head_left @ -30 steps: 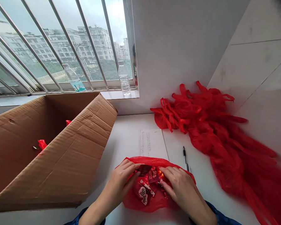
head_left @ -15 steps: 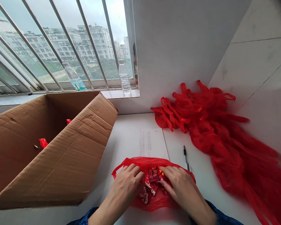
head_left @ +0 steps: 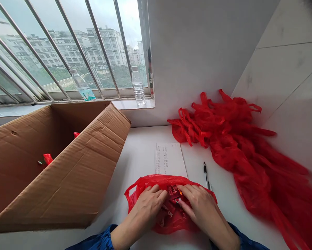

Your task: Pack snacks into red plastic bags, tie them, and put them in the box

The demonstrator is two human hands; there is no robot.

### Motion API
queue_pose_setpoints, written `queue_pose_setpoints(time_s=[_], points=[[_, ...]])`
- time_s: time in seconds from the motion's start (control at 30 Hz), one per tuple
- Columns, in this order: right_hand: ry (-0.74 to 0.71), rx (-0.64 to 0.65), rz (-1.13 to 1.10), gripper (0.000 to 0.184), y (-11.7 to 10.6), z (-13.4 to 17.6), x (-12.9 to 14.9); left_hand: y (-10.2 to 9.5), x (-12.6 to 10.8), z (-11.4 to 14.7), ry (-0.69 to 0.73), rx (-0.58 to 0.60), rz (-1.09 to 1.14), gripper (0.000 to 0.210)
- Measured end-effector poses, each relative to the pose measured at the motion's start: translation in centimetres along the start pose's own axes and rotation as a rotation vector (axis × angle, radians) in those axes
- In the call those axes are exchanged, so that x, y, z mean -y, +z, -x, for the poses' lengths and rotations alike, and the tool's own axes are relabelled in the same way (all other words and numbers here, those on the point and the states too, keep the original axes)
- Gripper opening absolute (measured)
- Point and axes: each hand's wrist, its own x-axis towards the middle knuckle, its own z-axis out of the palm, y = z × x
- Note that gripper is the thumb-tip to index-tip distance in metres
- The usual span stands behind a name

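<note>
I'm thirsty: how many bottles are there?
2, both on the sill: a labelled bottle behind the box, a plain bottle farther right. The box may hide more.

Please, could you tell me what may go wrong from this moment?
The red bag is open and looks thin, so the left hand and right hand might tear it, or packets could spill.
The paper sheet's near end is hidden by the bag; it may get creased.
The pen lies close to the bag's edge and could be knocked.
</note>
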Motion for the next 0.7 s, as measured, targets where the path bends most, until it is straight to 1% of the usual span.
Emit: queue_pose_setpoints(time_s=[0.1,0.2,0.23,0.33,0.37,0.47,0.57,0.7], points=[[0.007,0.011,-0.002,0.037,-0.1,0.0,0.1,0.1,0.1,0.0,0.009,-0.004,0.014,0.009],[0.017,0.025,-0.008,0.038,-0.1,0.0,0.0,-0.1,0.4,0.1,0.04,0.008,0.036,0.012],[0.023,0.028,-0.009,0.038,-0.1,0.0,0.0,-0.3,0.5,0.2,0.054,0.012,0.048,0.017],[0.041,0.025,-0.009,0.04,0.0,0.1,-0.1,-1.2,1.2,0.7,0.108,0.027,0.111,0.041],[0.044,0.025,-0.015,0.04,0.0,0.2,-0.2,-1.5,1.4,0.9,0.122,0.035,0.137,0.045],[0.037,0.038,-0.042,0.041,0.0,0.1,-0.2,-2.3,1.9,1.6,0.145,0.059,0.197,0.042],[0.026,0.05,-0.057,0.042,0.1,0.1,-0.3,-2.5,1.7,1.8,0.158,0.051,0.219,0.043],[0.024,0.041,-0.067,0.044,0.2,0.1,-0.3,-1.8,0.7,0.7,0.069,-0.06,0.126,0.022]])
